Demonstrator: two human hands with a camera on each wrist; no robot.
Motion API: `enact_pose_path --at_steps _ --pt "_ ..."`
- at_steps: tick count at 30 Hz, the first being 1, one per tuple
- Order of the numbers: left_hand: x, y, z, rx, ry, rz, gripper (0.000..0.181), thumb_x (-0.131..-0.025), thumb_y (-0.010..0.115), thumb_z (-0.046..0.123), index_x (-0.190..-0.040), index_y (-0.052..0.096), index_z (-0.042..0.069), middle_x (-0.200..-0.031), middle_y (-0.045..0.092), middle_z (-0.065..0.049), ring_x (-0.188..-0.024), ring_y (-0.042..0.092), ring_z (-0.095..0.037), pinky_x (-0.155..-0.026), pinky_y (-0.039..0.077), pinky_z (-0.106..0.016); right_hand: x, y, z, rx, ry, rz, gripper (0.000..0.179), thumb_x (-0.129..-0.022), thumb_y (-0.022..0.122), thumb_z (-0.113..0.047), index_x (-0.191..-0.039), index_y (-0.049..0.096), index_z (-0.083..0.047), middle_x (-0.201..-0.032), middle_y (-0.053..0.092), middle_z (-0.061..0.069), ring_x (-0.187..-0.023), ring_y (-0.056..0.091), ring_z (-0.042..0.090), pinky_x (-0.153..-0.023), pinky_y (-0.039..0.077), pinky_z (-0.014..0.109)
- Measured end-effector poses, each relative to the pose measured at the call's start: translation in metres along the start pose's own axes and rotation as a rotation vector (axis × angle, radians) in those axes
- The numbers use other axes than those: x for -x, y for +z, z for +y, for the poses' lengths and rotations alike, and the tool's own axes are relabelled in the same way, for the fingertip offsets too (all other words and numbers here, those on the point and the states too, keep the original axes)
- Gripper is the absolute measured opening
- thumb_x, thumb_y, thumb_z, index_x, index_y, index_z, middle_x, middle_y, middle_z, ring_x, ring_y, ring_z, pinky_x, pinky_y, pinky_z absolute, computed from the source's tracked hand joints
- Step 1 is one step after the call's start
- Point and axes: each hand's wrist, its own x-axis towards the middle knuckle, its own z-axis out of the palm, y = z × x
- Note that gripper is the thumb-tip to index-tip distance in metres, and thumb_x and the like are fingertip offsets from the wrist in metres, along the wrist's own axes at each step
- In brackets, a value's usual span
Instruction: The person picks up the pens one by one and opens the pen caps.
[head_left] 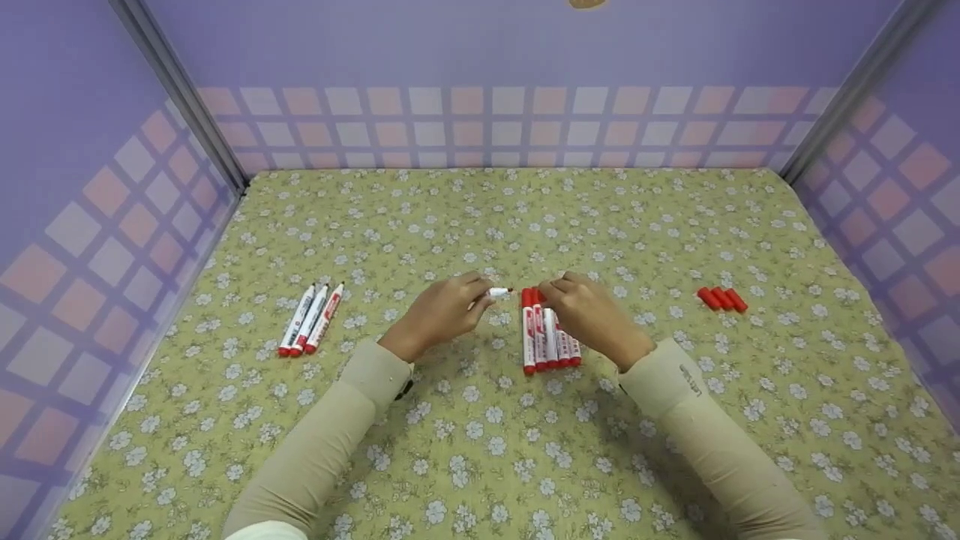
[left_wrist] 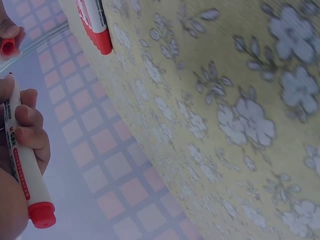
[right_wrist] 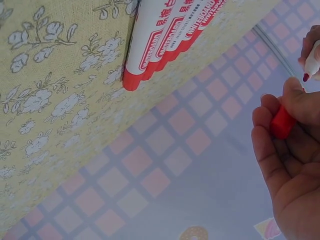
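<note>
A table covered in a yellow-green flowered cloth [head_left: 480, 465] fills the lower frame. Three uncapped markers [head_left: 310, 319] lie at centre left, a row of capped red markers [head_left: 546, 341] at the middle, and three loose red caps [head_left: 721, 299] at centre right.

The worktop [head_left: 480, 465] is covered in a matt woven cloth, finely ribbed, printed with small pale flowers on yellow-green. The marker [left_wrist: 22, 170] in the left hand [head_left: 439, 313] looks like smooth white plastic with a slight sheen and printed red lettering; its end plug is glossy red plastic. The cap [right_wrist: 283, 121] pinched by the right hand [head_left: 592, 315] is smooth red plastic. The sleeves [head_left: 705, 442] are soft matt beige fabric.
</note>
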Motion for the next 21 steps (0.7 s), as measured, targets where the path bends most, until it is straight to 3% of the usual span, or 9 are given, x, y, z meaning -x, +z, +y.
enact_pose_path --at_steps 8,14,21 --pt "0.011 -0.005 -0.014 0.05 -0.106 -0.008 0.029 -0.099 0.054 0.02 -0.119 0.065 0.001 -0.097 0.064 -0.011 -0.076 0.061 -0.017 -0.066 0.051 -0.032 0.0 0.002 0.0 0.024 0.008 -0.025 0.015 -0.086 0.068 0.0 -0.1 0.072 -0.002 -0.09 0.074 0.01 -0.077 0.065 0.021 -0.068 0.056 0.029" --pt "0.02 -0.007 -0.025 0.107 -0.224 -0.031 0.03 -0.101 0.051 0.021 -0.117 0.066 0.002 -0.1 0.064 -0.011 -0.078 0.06 -0.016 -0.067 0.05 -0.032 0.002 0.003 -0.001 0.026 0.013 -0.045 0.014 -0.087 0.068 -0.003 -0.1 0.071 -0.003 -0.092 0.074 0.009 -0.078 0.065 0.021 -0.068 0.056 0.03" --pt "0.033 -0.014 -0.043 0.18 -0.368 -0.011 0.033 -0.101 0.051 0.022 -0.123 0.062 0.001 -0.103 0.061 -0.012 -0.082 0.06 -0.02 -0.07 0.05 -0.035 0.003 0.003 -0.002 0.008 0.022 -0.059 0.014 -0.084 0.07 -0.002 -0.098 0.068 -0.004 -0.091 0.073 0.008 -0.078 0.064 0.022 -0.065 0.055 0.03"
